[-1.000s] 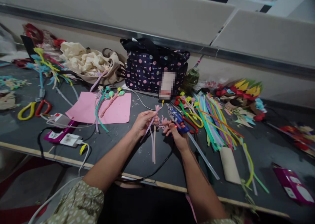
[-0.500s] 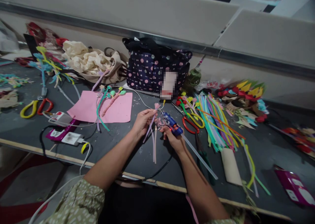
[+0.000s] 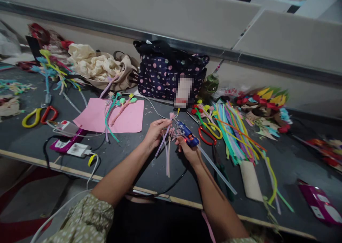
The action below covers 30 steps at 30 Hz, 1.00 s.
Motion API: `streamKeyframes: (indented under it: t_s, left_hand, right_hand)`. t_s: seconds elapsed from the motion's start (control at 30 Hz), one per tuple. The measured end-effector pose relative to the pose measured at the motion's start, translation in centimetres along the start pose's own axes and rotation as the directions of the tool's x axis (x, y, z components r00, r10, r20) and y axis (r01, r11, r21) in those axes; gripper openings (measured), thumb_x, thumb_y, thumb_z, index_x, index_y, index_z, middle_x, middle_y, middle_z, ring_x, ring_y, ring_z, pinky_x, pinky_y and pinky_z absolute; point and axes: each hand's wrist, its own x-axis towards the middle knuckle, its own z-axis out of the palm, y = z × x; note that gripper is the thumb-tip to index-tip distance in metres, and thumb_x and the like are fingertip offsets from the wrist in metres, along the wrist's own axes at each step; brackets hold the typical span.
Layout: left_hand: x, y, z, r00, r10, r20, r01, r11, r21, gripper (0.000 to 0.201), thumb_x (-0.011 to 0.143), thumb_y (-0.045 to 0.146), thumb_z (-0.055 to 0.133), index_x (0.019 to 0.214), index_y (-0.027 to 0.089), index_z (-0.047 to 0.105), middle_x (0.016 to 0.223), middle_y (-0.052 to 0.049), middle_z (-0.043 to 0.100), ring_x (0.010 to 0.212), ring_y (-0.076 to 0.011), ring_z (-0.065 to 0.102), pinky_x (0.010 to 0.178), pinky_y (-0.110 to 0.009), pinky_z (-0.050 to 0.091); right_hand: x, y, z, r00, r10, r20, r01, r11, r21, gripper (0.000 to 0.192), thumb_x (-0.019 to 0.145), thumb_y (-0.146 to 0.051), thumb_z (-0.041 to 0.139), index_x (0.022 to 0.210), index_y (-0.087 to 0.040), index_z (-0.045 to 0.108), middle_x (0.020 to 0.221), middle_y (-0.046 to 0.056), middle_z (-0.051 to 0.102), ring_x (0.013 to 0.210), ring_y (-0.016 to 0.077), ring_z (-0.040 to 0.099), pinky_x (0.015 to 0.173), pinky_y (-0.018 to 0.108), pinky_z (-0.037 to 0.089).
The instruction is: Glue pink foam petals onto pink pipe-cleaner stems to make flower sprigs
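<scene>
My left hand (image 3: 156, 132) pinches a pipe-cleaner flower, its pink head (image 3: 172, 116) above the fingertips and its lilac stem (image 3: 163, 140) hanging below. My right hand (image 3: 188, 148) is wrapped round a blue hot glue gun (image 3: 188, 133), its metal nozzle beside the pink head. Whether nozzle and flower touch I cannot tell. A long clear glue stick (image 3: 217, 170) sticks out of the gun's back end. Between my hands, more pink flower heads (image 3: 173, 132) lie on the table, with lilac and peach stems (image 3: 168, 159) pointing toward me.
Left lies pink paper (image 3: 124, 116) with finished stems on it, near scissors (image 3: 48, 111) and a power strip (image 3: 66, 143). Behind stands a dotted bag (image 3: 157, 72). To the right are red-handled scissors (image 3: 207, 135), loose pipe cleaners (image 3: 233, 129), a cardboard tube (image 3: 251, 180) and a purple box (image 3: 319, 202).
The pink flower head in my left hand has shifted slightly to the right, closer to the glue gun's nozzle. My right hand and the glue gun have hardly moved.
</scene>
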Motion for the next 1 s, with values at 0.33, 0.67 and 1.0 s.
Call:
streamKeyframes:
  t_s: [0.33, 0.67, 1.0]
  left_hand:
    - [-0.07, 0.05, 0.04, 1.0, -0.002, -0.006, 0.002, 1.0, 0.009, 0.031, 0.054, 0.03, 0.089, 0.073, 0.011, 0.073, 0.067, -0.002, 0.068, 0.057, -0.0095, 0.059, 0.065, -0.024, 0.051]
    - [-0.16, 0.22, 0.16, 1.0, 0.0, -0.003, 0.0, 1.0, 0.003, 0.03, 0.053, 0.028, 0.089, 0.072, 0.011, 0.073, 0.066, -0.003, 0.067, 0.056, -0.009, 0.059, 0.063, -0.023, 0.051]
    - [-0.07, 0.07, 0.02, 1.0, -0.004, 0.001, 0.004, 1.0, -0.006, 0.03, 0.054, 0.028, 0.089, 0.072, 0.011, 0.072, 0.067, -0.002, 0.068, 0.057, -0.0092, 0.06, 0.064, -0.023, 0.052]
  right_hand:
    - [0.02, 0.54, 0.01, 1.0, 0.03, -0.01, -0.029, 1.0, 0.008, 0.041, 0.075, -0.055, 0.071, 0.089, -0.017, 0.067, 0.058, -0.002, 0.062, 0.039, 0.0106, 0.054, 0.04, 0.022, 0.043]
    - [-0.06, 0.07, 0.0, 0.999, 0.031, -0.02, -0.032, 0.998, -0.045, 0.041, 0.076, -0.054, 0.069, 0.091, -0.016, 0.067, 0.054, -0.002, 0.059, 0.039, 0.0108, 0.053, 0.04, 0.021, 0.044]
    - [-0.11, -0.03, -0.01, 1.0, 0.008, -0.014, -0.009, 0.998, -0.063, 0.039, 0.078, -0.054, 0.069, 0.091, -0.017, 0.067, 0.045, -0.006, 0.051, 0.035, 0.0105, 0.05, 0.04, 0.022, 0.042]
